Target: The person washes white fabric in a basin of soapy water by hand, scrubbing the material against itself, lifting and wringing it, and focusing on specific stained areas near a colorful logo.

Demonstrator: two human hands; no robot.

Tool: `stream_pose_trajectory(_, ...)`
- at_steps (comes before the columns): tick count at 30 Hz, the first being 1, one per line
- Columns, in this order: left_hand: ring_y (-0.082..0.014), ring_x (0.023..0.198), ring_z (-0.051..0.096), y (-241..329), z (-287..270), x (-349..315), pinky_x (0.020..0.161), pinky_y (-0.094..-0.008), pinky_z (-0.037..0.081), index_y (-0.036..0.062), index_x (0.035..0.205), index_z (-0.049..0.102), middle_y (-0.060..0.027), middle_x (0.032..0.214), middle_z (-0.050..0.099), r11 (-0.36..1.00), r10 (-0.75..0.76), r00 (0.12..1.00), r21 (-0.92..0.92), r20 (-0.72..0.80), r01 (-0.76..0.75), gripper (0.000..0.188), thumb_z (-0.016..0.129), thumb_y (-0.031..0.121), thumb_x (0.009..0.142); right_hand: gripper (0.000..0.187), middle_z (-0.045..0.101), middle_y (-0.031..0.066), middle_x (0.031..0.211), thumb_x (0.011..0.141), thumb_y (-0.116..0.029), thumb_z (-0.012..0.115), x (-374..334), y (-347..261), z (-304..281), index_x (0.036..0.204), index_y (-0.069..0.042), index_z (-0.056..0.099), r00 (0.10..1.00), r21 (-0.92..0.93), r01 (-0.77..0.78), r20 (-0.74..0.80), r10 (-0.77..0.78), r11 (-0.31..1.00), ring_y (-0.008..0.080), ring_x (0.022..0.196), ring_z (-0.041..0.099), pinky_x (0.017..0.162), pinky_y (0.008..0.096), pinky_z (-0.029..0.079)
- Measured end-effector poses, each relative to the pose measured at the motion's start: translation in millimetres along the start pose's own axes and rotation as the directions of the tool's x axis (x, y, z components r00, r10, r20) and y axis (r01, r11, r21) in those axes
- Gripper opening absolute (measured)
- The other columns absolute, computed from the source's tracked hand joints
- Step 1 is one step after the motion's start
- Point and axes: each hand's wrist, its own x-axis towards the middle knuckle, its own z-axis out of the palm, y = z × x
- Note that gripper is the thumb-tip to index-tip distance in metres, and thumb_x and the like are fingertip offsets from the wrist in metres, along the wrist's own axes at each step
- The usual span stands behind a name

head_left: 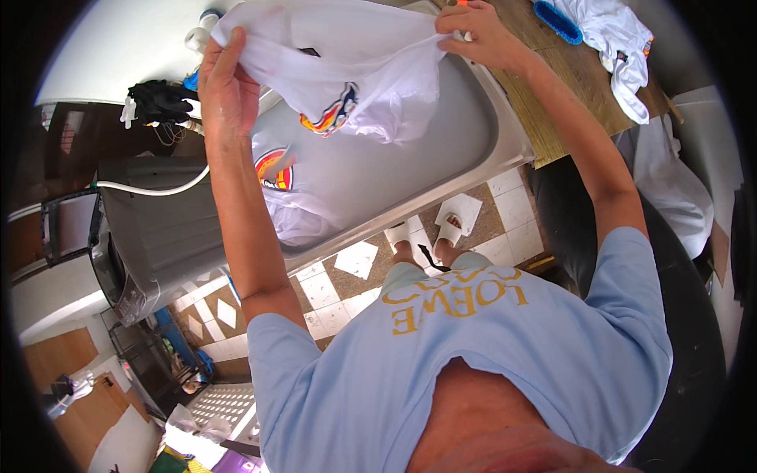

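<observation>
My left hand (230, 88) is closed on one edge of a thin white garment (347, 43), thumb up along the cloth. The other edge is pinched in my right hand (482, 35), so the fabric stretches between them over a grey metal sink basin (465, 118). It looks wet and carries a red, yellow and dark print; its exact kind is unclear. Below my left forearm, more white cloth (303, 221) with a round red-orange print lies in the basin. Whether it belongs to the same garment I cannot tell. A small orange thing (456, 3) shows beside my right fingers.
On the wooden counter (544, 87) at right lie a blue-bristled brush (558, 22) and white clothing (611, 43). A grey appliance (158, 217) with a white hose (162, 191) stands left of the basin. Behind my right arm is a large black rounded object (694, 347).
</observation>
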Motion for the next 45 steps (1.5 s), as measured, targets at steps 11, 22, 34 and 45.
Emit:
stream_pose_trajectory(11,-0.0197,0.099,0.062,2.9,17.6,-11.6,0.083,-0.0373,0.052,0.0027,0.12,0.05,-0.0096,0.112,0.061,0.998,-0.053,0.992,-0.029,0.115,0.057,0.03,0.052,0.017,0.093,0.019,0.059,-0.002,0.088,0.084,-0.019,0.059,-29.3,13.6,-3.4,0.095,-0.004,0.062,0.957,0.736,-0.285,0.188,0.22,0.614,0.0077,0.086,0.052,0.079,0.0241,0.04)
stream_pose_trajectory(22,-0.0213,0.088,0.061,-23.0,77.8,-15.6,0.079,-0.0354,0.05,0.003,0.109,0.054,-0.009,0.101,0.062,0.956,-0.216,0.955,0.241,0.203,0.165,0.029,0.045,0.027,0.096,0.057,0.056,0.0103,0.122,0.09,-0.043,0.053,48.5,-77.1,-23.1,0.127,-0.001,0.049,0.982,0.957,-0.16,0.129,0.137,0.243,0.0209,0.114,0.053,0.099,0.0357,0.04)
stream_pose_trajectory(34,-0.0377,0.089,0.063,-118.9,-10.0,-82.9,0.076,-0.0395,0.05,0.0081,0.098,0.07,-0.0188,0.093,0.067,0.273,-0.132,0.975,0.94,-0.176,0.207,0.044,0.055,0.047,0.085,0.062,0.053,0.0119,0.128,0.088,-0.049,0.052,-45.5,-28.4,-81.6,0.128,-0.002,0.047,0.951,0.984,-0.043,0.094,0.295,-0.175,0.0246,0.117,0.052,0.099,0.0385,0.04)
stream_pose_trajectory(45,-0.0218,0.08,0.063,-120.4,-23.5,-48.1,0.07,-0.0372,0.05,0.0043,0.1,0.062,-0.0076,0.092,0.064,0.848,-0.308,0.899,0.337,-0.312,0.408,0.036,0.048,0.036,0.09,0.042,0.064,0.0105,0.113,0.089,-0.039,0.055,-21.6,-52.6,-94.9,0.112,-0.004,0.06,0.89,0.996,-0.064,0.085,0.448,-0.062,0.025,0.106,0.059,0.096,0.0406,0.043)
